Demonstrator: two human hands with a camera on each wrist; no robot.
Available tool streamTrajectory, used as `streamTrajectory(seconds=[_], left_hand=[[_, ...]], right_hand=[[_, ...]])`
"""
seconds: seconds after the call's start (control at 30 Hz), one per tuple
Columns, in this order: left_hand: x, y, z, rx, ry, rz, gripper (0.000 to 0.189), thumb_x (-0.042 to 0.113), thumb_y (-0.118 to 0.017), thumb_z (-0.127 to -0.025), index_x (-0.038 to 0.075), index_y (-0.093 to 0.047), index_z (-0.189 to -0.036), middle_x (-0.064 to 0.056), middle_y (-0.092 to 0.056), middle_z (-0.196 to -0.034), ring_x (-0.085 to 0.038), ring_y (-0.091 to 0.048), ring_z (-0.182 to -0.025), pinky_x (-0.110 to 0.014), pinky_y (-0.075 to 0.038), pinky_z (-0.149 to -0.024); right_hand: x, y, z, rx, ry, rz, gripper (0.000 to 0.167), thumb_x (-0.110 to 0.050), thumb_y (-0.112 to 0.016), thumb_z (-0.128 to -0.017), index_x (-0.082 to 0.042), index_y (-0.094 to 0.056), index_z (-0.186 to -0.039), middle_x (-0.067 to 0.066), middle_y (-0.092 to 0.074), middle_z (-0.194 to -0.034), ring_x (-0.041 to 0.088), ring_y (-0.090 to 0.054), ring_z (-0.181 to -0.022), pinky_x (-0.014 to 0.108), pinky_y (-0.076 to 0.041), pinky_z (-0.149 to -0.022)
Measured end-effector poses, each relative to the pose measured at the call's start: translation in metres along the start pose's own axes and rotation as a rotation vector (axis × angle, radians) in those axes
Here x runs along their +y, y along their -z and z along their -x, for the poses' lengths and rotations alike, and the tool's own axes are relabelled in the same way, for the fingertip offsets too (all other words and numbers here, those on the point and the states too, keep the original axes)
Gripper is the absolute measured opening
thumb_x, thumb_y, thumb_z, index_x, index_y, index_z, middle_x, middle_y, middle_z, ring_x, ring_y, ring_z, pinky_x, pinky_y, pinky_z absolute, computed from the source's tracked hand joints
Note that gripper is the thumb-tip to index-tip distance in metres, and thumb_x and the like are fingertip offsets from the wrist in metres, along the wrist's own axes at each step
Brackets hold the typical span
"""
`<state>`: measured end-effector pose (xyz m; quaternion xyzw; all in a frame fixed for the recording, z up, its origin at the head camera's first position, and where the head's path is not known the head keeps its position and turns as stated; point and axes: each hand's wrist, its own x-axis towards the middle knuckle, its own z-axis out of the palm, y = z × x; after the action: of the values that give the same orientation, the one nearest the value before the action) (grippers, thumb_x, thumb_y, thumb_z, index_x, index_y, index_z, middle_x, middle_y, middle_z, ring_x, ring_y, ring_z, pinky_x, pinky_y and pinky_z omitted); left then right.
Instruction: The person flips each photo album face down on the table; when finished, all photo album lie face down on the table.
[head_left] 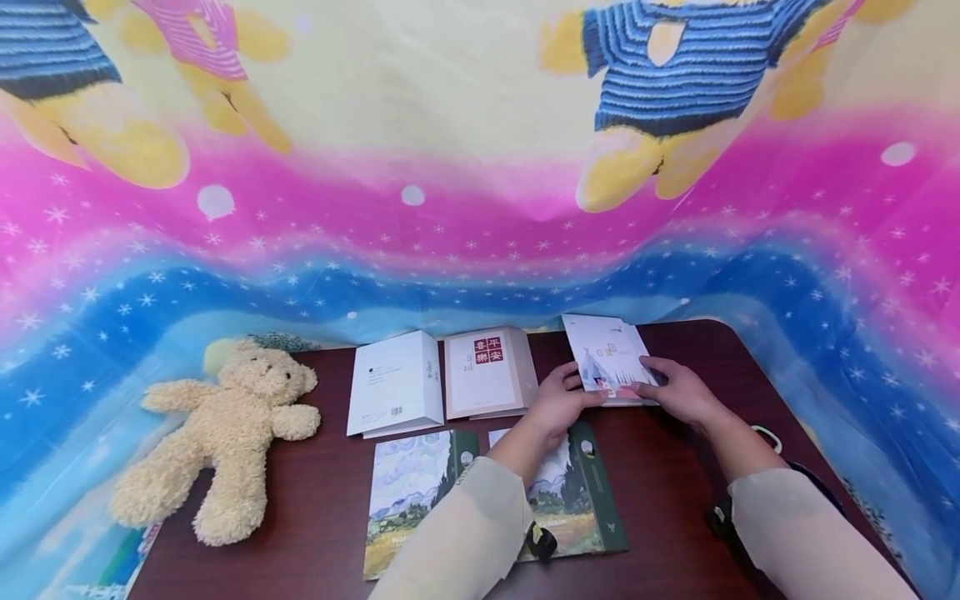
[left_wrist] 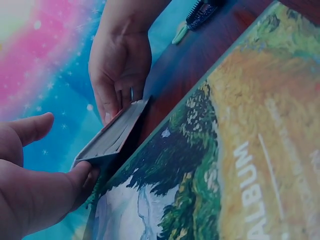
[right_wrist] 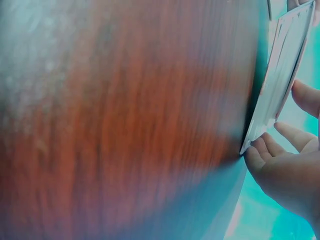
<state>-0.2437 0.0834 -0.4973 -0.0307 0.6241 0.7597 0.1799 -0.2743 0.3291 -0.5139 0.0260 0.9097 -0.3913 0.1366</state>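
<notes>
A white book (head_left: 611, 354) with a tent drawn on its cover is at the back right of the table. My left hand (head_left: 558, 402) holds its lower left corner, fingers at the side and thumb by the lower edge. At the other end, my right hand (head_left: 678, 392) grips the right edge, thumb towards the front cover. In the left wrist view, the page edges of the book (left_wrist: 115, 132) show between the left hand (left_wrist: 40, 187) and the right hand (left_wrist: 120, 65). The right wrist view has the right hand (right_wrist: 290, 165) at the book's corner.
Left of it lie a book with red characters (head_left: 487, 379) and a white book with a barcode (head_left: 393, 383). Two landscape-painted albums, one left (head_left: 408, 492) and one right (head_left: 573, 500) partly under my left forearm, lie nearer. A teddy bear (head_left: 232, 425) lies at the left.
</notes>
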Motion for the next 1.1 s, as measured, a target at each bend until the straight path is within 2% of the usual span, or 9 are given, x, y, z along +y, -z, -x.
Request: streamTrajectory(seconds=[0.3,0.57,0.87,1.1], left_hand=[[0.000,0.002,0.000,0.004,-0.029,0.016,0.076,-0.003,-0.081,-0.083,0.002,-0.048,-0.152,-0.013,-0.058,-0.144,-0.025,-0.062,-0.124,-0.037,-0.052,-0.104],[-0.001,0.006,0.001,-0.045,-0.096,0.048,0.076,-0.010,-0.075,-0.084,0.008,-0.049,-0.153,-0.009,-0.056,-0.144,-0.025,-0.065,-0.119,-0.032,-0.057,-0.093],[-0.001,0.004,0.001,0.014,-0.137,0.030,0.072,-0.011,-0.077,-0.084,0.017,-0.058,-0.147,0.000,-0.060,-0.135,-0.025,-0.064,-0.116,-0.032,-0.059,-0.089],[0.001,0.003,0.002,0.024,-0.194,0.043,0.067,-0.008,-0.079,-0.084,0.020,-0.063,-0.143,0.001,-0.061,-0.131,-0.021,-0.063,-0.113,-0.033,-0.059,-0.089]], right_hand=[[-0.002,-0.003,0.004,-0.009,0.007,-0.018,0.086,-0.040,-0.070,-0.098,-0.003,-0.028,-0.163,0.033,-0.025,-0.163,0.054,-0.028,-0.145,0.071,-0.028,-0.114],[-0.006,-0.005,0.008,-0.039,0.003,-0.070,0.085,-0.041,-0.069,-0.099,-0.005,-0.027,-0.164,0.033,-0.026,-0.163,0.052,-0.031,-0.144,0.068,-0.031,-0.114],[-0.006,-0.010,0.009,-0.076,-0.001,-0.221,0.087,-0.045,-0.068,-0.099,-0.008,-0.025,-0.165,0.029,-0.028,-0.163,0.047,-0.037,-0.141,0.060,-0.039,-0.113],[-0.009,-0.013,0.012,-0.104,0.019,-0.302,0.081,-0.037,-0.066,-0.102,-0.007,-0.025,-0.165,0.027,-0.034,-0.161,0.044,-0.041,-0.140,0.058,-0.038,-0.114]])
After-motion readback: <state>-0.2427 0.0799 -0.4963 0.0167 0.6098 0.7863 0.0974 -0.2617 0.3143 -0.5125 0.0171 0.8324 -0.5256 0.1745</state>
